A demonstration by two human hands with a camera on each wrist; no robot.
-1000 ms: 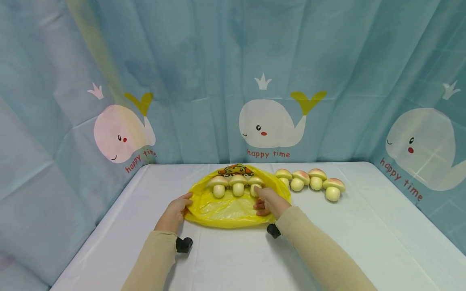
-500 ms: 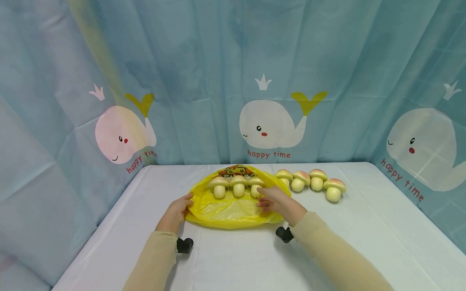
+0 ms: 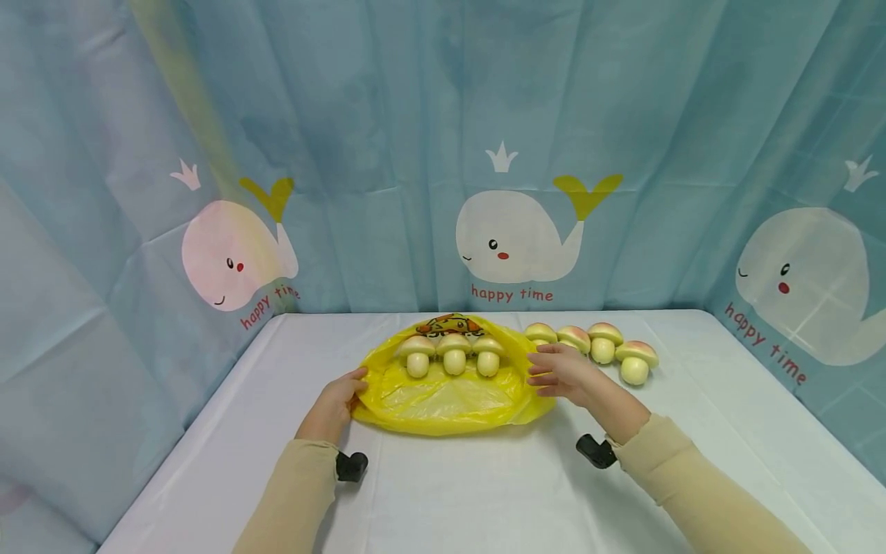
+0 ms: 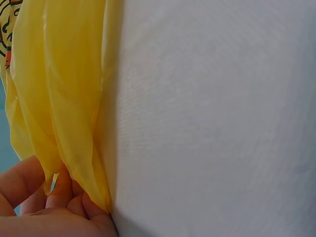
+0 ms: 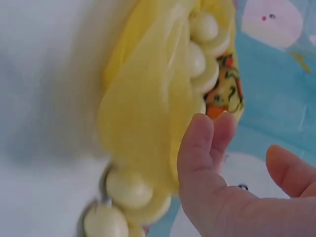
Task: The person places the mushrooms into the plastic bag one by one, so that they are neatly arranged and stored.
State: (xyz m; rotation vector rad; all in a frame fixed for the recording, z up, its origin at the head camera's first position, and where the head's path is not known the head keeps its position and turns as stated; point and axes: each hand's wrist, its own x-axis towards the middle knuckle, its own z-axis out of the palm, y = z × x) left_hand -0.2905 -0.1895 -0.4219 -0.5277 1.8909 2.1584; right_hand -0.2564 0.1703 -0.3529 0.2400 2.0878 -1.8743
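A yellow plastic bag [image 3: 443, 422] lies with its mouth spread toward me. Inside it, three toy mushrooms [image 3: 454, 356] with pinkish-brown caps stand in a row. My left hand [image 3: 335, 404] grips the bag's left edge; in the left wrist view its fingers [image 4: 61, 192] curl round the gathered plastic. Beside the bag's right edge is my right hand [image 3: 571, 375], fingers extended and holding nothing. In the right wrist view the thumb and fingers of the right hand [image 5: 212, 182] are spread apart. Whether they touch the bag is hard to tell.
Several more toy mushrooms [image 3: 634, 364] stand in a row on the white table [image 3: 457, 492], right of the bag. My right hand partly covers one. A blue curtain [image 3: 388, 154] with whale prints surrounds the table's back and sides.
My right hand has let go of the rightmost mushroom in the bag and moved right, out of the bag's mouth to its right edge. The left hand stays put.
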